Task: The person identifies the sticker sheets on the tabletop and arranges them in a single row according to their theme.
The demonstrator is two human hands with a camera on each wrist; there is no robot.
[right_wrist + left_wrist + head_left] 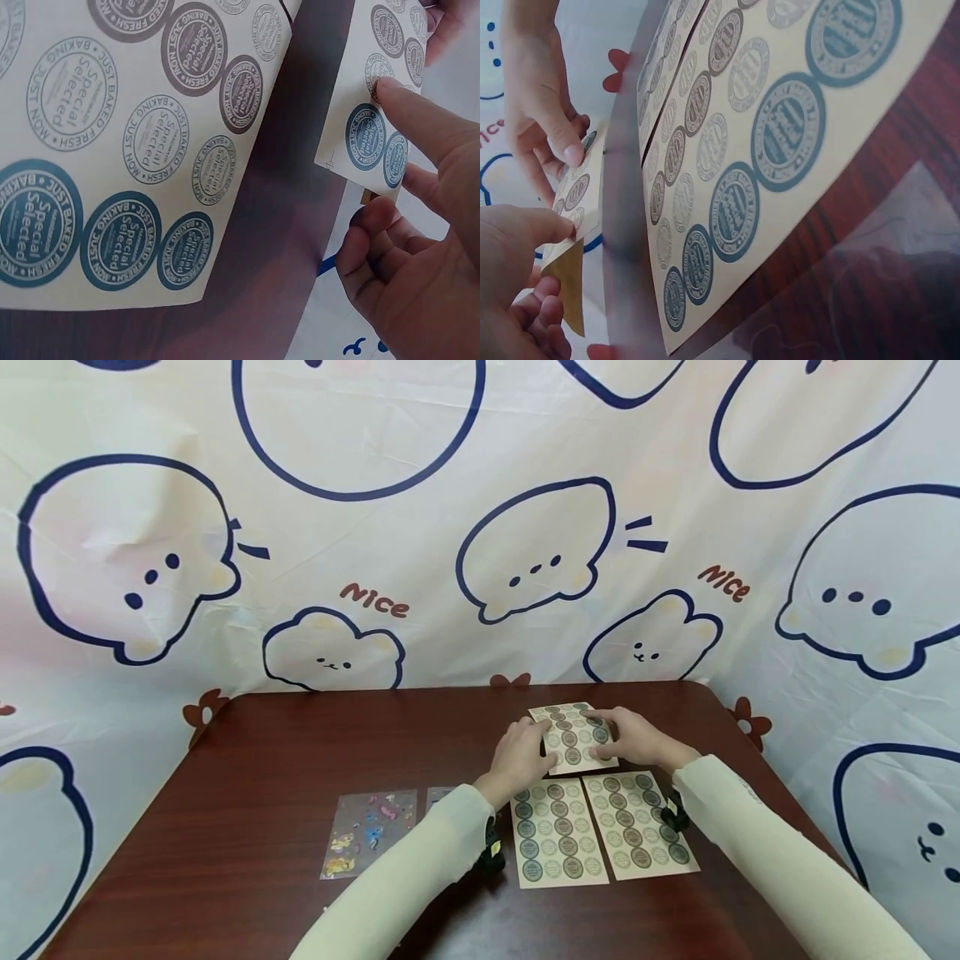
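Both hands hold a cream sheet of round stickers (572, 737) near the far right of the table. My left hand (520, 753) grips its left edge, thumb on the printed face and fingers beneath. In the left wrist view, a brown flap (571, 281) of the sheet's underside folds down beside those fingers. On the opposite edge, my right hand (639, 739) has its thumb (401, 97) on the printed face and its other fingers curled under the border. Two matching sticker sheets, left (561, 843) and right (637, 835), lie side by side just below.
Left of the sheets lies a clear plastic sheet with small colourful stickers (372, 831). Another clear sheet (438, 795) is mostly covered by the left sleeve (420, 860). A cartoon-print cloth (420, 543) hangs behind the brown table (262, 777).
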